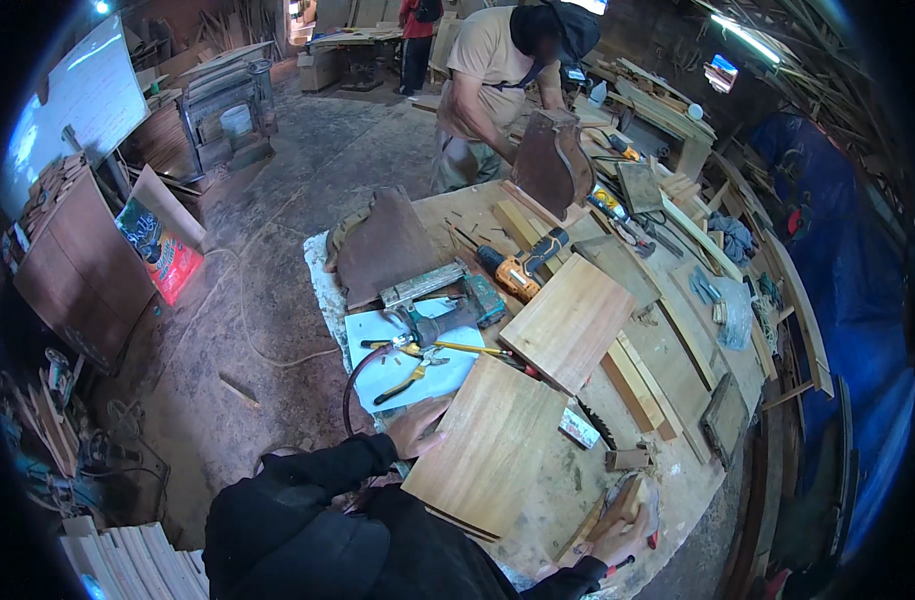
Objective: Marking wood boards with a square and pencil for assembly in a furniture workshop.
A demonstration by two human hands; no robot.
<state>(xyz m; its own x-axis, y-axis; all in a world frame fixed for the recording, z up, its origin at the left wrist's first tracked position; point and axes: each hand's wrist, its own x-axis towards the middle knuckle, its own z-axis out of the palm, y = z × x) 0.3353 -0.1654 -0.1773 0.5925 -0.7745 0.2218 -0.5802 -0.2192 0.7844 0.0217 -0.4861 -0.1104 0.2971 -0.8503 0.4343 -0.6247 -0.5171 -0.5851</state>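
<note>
Downward head-worn fisheye over workbench (549,490)

On my right I see a rumpled blue plastic tarpaulin (837,290) hanging; on my left, a glossy white rectangular board (77,108); high up, a glowing white tube lamp (744,37).

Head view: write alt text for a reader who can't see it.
A person's left hand touches the edge of a light wooden board on a cluttered workbench, while the right hand is at a small wooden piece. A cordless drill and yellow-handled pliers lie beyond the board; across the workbench, a co-worker leans over a dark wooden panel.
</note>
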